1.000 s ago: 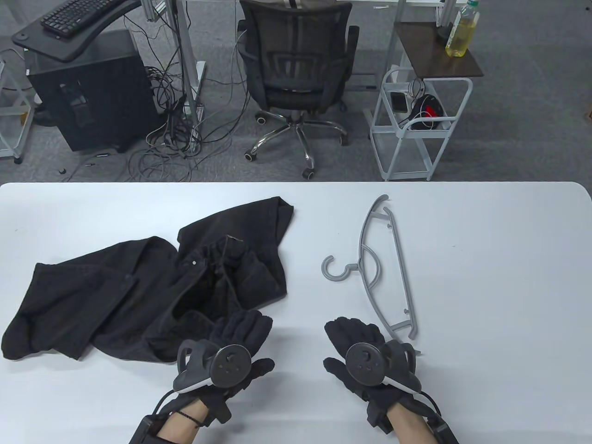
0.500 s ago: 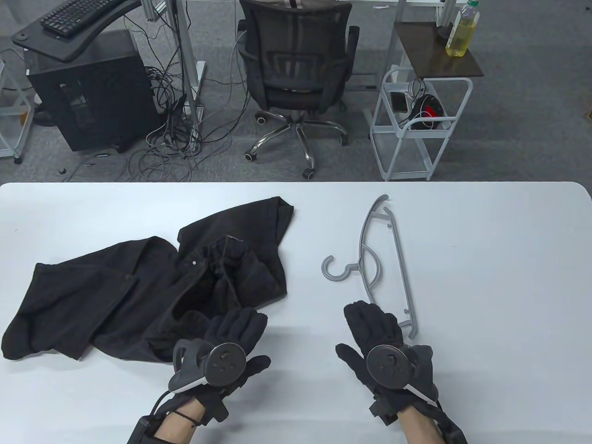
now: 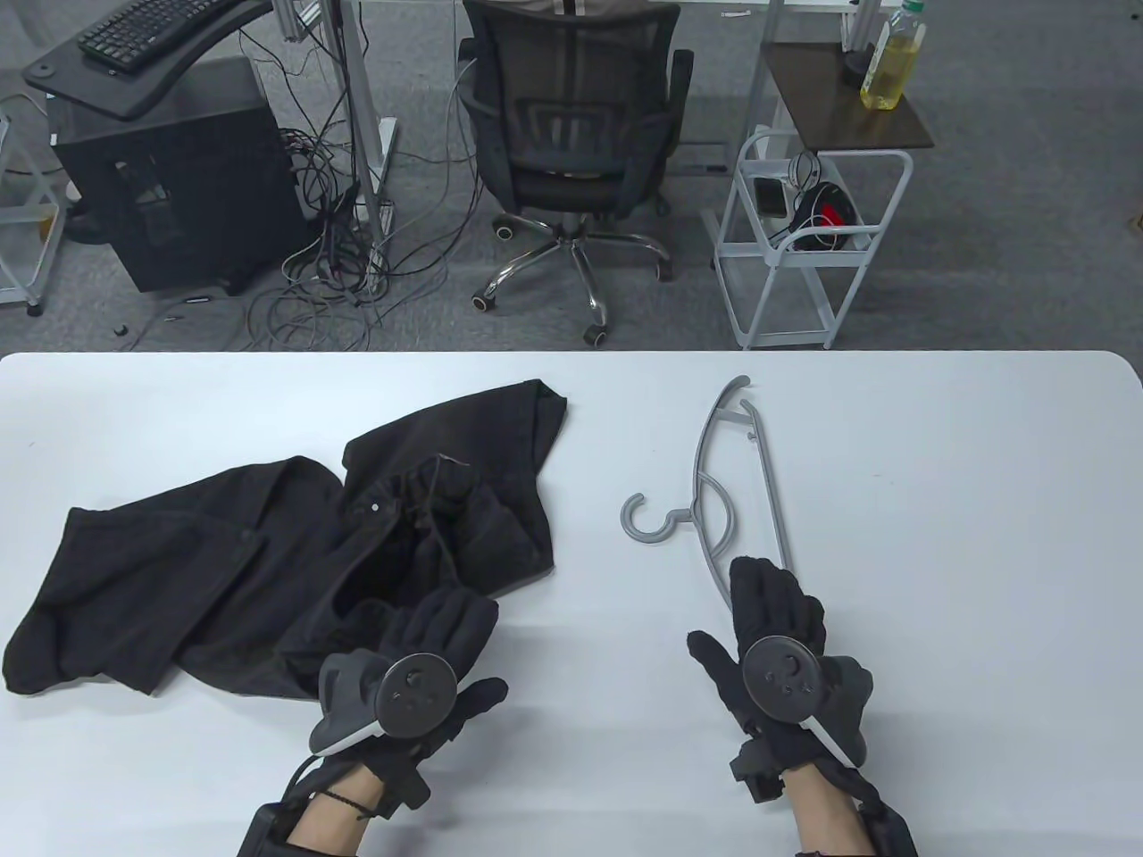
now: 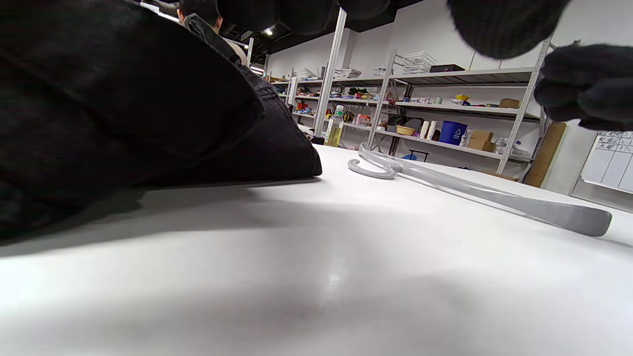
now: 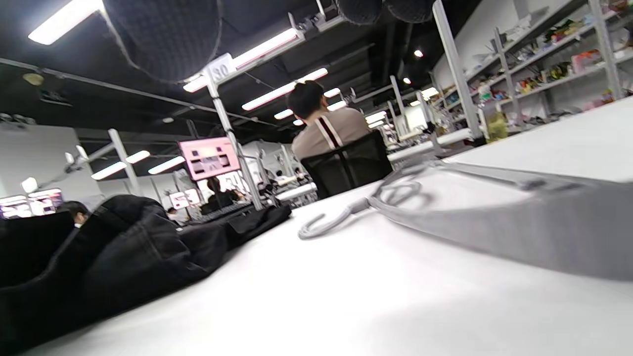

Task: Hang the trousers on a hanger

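1. Trousers (image 3: 268, 571) lay crumpled toward the table's (image 3: 982, 536) left edge, my left hand (image 3: 429, 652) spread, resting on them.
2. My right hand (image 3: 772, 625) hovered unclenched over the hanger's (image 3: 750, 482) near end; I'd grip its bar firmly.

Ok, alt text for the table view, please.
Two gloved hands reach over a white table: the left hand at the edge of crumpled black trousers, the right hand over the near end of a grey hanger lying flat.

2 black knit gloves, a round dark tracker (image 3: 415, 694) on each, bare wrists behind.
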The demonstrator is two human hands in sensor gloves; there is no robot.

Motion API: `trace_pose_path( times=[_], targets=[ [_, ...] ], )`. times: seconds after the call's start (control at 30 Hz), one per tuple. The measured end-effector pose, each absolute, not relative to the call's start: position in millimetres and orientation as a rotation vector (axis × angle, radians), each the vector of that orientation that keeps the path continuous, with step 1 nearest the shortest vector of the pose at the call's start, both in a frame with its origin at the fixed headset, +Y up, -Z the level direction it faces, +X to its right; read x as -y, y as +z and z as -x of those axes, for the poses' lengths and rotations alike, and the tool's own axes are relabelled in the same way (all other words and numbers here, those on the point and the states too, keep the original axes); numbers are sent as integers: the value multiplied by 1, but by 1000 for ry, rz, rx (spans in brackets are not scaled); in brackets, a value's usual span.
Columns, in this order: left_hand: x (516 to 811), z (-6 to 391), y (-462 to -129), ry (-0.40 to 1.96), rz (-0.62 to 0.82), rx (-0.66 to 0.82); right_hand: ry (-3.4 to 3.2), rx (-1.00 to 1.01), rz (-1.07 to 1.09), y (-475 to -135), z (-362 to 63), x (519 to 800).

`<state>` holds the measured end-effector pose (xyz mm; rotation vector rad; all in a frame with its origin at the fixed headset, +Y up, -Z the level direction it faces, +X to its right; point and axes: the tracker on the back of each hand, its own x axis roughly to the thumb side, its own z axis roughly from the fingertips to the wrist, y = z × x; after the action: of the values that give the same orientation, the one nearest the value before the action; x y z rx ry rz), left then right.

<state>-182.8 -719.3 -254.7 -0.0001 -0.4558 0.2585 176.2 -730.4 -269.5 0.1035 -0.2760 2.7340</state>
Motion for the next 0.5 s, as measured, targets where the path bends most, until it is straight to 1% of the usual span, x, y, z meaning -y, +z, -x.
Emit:
trace_pose_path(
  times=[0.27,0.5],
  targets=[
    [720,185,-256,267,-3,451,2744,114,53,-283,-189,755],
    [721,185,-256,269,-1,450,2802,-70,90,-289,-190,775]
  ],
)
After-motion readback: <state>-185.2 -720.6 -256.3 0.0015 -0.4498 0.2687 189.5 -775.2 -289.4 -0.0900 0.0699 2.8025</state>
